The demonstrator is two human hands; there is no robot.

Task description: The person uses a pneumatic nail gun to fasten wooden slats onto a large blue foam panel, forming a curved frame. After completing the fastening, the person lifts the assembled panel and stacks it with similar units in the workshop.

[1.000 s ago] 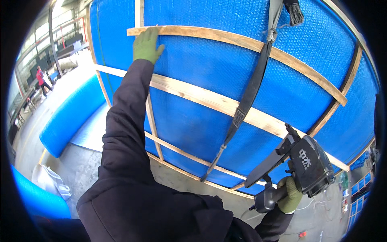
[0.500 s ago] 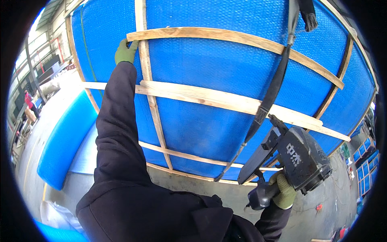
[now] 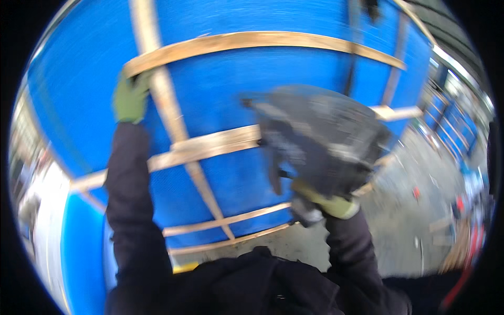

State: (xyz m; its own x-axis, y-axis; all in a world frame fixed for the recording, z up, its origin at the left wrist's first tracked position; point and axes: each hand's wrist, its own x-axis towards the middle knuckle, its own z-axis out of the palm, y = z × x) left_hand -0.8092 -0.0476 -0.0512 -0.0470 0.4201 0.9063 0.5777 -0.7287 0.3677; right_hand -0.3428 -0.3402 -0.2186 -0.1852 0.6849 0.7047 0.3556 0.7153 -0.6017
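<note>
My left hand (image 3: pixel 131 100), in a green work glove, reaches up and grips the left end of the upper wooden slat (image 3: pixel 252 40). That slat crosses an upright wooden batten (image 3: pixel 167 97) beside my fingers. In my gloved right hand (image 3: pixel 333 203) is a dark nail gun (image 3: pixel 328 139), smeared by motion. It is raised in front of the middle slat (image 3: pixel 215 144) and hides part of it. Behind the wooden frame stands a large load wrapped in blue bubble wrap (image 3: pixel 220 86).
A dark strap (image 3: pixel 353 58) hangs down the load's right part. At the lower left is a blue wrapped piece (image 3: pixel 81 247). Loose wood strips (image 3: pixel 457 247) lie on the grey floor (image 3: pixel 394 220) to the right, and another blue framed load (image 3: pixel 446 121) stands farther off.
The nail gun has come up and to the left with my right hand. My left hand stays at the slat's end, while the whole view has shifted and turned.
</note>
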